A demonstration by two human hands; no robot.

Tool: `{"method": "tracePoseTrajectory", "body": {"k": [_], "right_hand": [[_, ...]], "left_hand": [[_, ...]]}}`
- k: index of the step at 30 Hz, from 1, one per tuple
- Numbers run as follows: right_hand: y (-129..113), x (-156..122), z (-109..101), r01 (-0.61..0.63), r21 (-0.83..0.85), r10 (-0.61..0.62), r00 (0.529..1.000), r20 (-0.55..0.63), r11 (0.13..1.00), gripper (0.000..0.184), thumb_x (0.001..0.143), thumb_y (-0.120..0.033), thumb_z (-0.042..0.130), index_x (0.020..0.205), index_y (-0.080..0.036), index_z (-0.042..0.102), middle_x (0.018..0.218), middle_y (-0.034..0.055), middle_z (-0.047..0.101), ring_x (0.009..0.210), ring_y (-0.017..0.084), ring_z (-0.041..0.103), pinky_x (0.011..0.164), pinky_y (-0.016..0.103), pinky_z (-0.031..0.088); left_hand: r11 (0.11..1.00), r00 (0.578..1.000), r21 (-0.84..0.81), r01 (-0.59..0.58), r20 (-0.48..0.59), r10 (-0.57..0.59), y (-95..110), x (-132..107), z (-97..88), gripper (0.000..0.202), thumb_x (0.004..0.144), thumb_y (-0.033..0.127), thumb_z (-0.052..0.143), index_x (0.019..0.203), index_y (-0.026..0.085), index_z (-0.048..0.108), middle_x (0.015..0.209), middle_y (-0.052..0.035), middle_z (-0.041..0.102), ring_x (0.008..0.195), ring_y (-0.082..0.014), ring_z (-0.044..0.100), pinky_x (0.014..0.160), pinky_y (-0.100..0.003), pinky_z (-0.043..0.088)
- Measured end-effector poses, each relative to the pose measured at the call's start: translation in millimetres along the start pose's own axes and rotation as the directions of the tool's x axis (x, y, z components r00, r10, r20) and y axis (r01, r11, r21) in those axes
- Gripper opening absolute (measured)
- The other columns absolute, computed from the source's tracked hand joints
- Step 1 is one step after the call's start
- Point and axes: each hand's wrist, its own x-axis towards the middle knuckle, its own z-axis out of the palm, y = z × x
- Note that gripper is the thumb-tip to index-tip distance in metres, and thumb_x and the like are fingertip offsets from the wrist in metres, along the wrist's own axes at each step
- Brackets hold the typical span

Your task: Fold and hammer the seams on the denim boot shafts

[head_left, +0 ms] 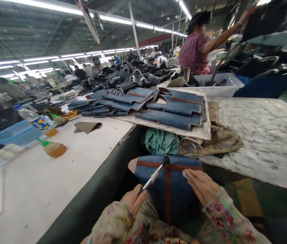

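We see a long pale table [57, 176] on the left. Behind, on a board, lie stacked denim pieces [174, 112]. Below them, close to us, is one denim piece [177, 196] with brown strips. Our right hand [202, 186] rests open and flat on its right part. Our left hand [133, 200] is closed around a small hammer [156, 173], and the hammer's head touches the top brown strip.

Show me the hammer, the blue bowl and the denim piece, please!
hammer [156, 173], head view, on the middle of its shaft.
blue bowl [11, 136], head view, on its outer wall.
denim piece [179, 195], head view, on the blue cloth right of the brown strip.
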Motion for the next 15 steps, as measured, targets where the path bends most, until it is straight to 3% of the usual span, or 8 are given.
{"method": "tracePoseTrajectory", "body": {"k": [6,11,15], "right_hand": [[-3.3,-3.5,-1.4,-0.04,0.034,0.04,0.999,0.0,0.999,0.034,0.089,-0.021,0.034,0.117,-0.013,0.052,0.109,0.011,0.055,0.103,0.018,0.049,0.09,0.031,0.045],[-4.3,-6.7,-2.6,-0.071,0.051,0.073,0.997,-0.028,0.996,0.035,0.089,-0.022,0.033,0.117,-0.015,0.052,0.109,0.0096,0.055,0.102,0.018,0.05,0.089,0.032,0.046],[-4.7,-13.5,-4.7,-0.073,0.046,0.075,0.997,-0.031,0.996,0.034,0.089,-0.022,0.035,0.118,-0.014,0.051,0.11,0.0099,0.055,0.103,0.018,0.049,0.09,0.032,0.045]], "left_hand": [[0.999,0.998,-0.02,-0.047,0.028,0.048,4.2,-1.7,2.2,0.041,0.083,0.054,0.024,0.084,0.02,0.046,0.055,0.0055,0.037,0.051,-0.0094,0.039,0.051,-0.022,0.031],[0.995,0.995,0.098,0.006,0.095,-0.015,0.2,-4.9,7.7,0.036,0.081,0.053,0.029,0.076,0.021,0.045,0.059,0.0037,0.044,0.058,-0.0106,0.045,0.056,-0.021,0.034],[0.999,0.999,-0.046,-0.002,0.048,0.004,-1.8,-4.2,8.6,0.042,0.081,0.057,0.024,0.082,0.021,0.046,0.057,0.0039,0.042,0.056,-0.0108,0.043,0.054,-0.022,0.034]]}}
